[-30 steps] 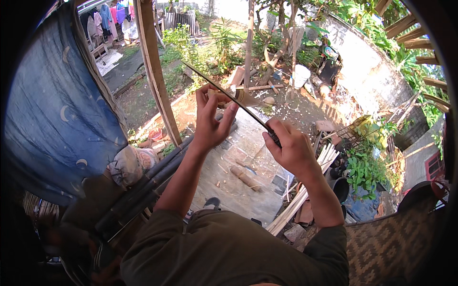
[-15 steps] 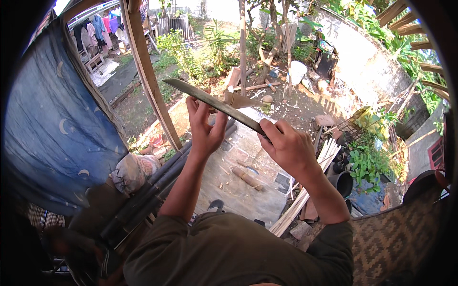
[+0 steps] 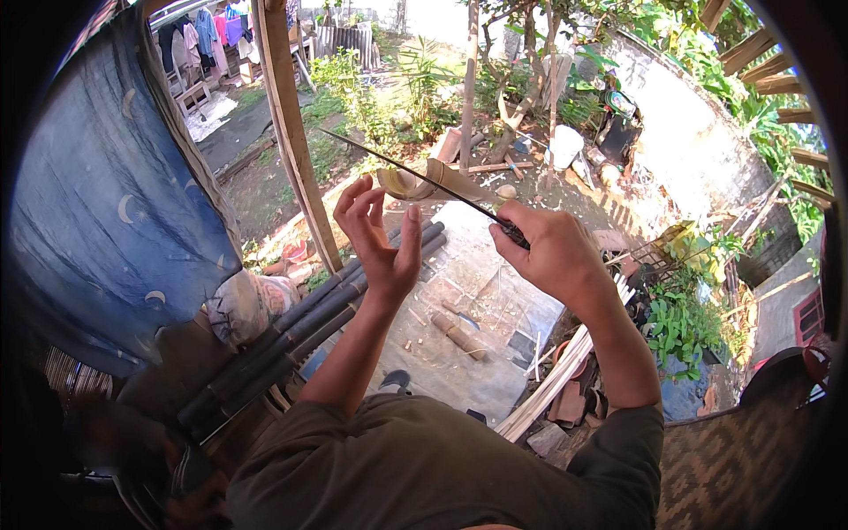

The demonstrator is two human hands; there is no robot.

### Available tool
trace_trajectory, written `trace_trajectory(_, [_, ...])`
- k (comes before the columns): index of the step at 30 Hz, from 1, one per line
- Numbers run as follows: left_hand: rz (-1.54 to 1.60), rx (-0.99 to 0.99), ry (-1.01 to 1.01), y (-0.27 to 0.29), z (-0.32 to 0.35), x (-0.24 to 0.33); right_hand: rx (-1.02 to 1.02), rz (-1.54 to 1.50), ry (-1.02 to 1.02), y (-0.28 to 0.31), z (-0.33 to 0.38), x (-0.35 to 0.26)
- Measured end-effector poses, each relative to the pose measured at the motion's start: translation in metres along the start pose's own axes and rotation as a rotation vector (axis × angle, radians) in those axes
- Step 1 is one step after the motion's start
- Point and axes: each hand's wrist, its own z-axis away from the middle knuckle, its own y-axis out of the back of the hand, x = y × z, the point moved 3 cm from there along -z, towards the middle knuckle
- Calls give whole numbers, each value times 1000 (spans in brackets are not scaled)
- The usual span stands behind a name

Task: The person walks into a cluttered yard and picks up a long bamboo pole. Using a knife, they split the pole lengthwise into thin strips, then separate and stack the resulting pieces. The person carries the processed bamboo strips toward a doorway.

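My right hand (image 3: 558,253) is closed around the dark handle of a machete (image 3: 402,168), whose long blade slants up and to the left. The blade shows almost edge-on, as a thin dark line. Just under it is my left hand (image 3: 382,250), fingers apart and slightly curled, with nothing in it. Beyond the blade and partly crossed by it, a pale curved piece of bamboo (image 3: 430,179) appears; what supports it cannot be made out. On the slab below lies a short brown bamboo length (image 3: 459,337), beside a small knife-like tool (image 3: 462,316).
Dark bamboo poles (image 3: 291,340) lie along the left of the grey slab (image 3: 521,305). Pale split strips (image 3: 561,380) are bundled at its right, near broken bricks (image 3: 570,402). A wooden post (image 3: 296,146) and blue curtain (image 3: 106,212) stand left. Woven matting (image 3: 742,468) is at lower right.
The machete has turned from showing its broad side to nearly edge-on. My left hand has come away from the blade, and its fingers have spread. My right hand has shifted slightly right.
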Motion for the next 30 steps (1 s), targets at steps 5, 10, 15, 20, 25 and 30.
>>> trace_trajectory(5, [-63,77,-38,13,1,0,-57,-36,-3,-2,-4,2])
trace_trajectory(10, [6,248,-327,39,-53,39,-84,-47,-9,0,-4,1])
trace_trajectory(15, [-63,279,-883,84,-154,172,-100,-62,-4,16,-9,-10])
trace_trajectory(20, [-478,-297,-411,12,-182,93,-129,-32,9,2,-7,0])
trace_trajectory(25, [-461,-625,-193,13,-176,56,-99,32,47,8,-18,16])
trace_trajectory(30, [-436,-407,-455,42,-200,97,-91,44,11,11,-13,28])
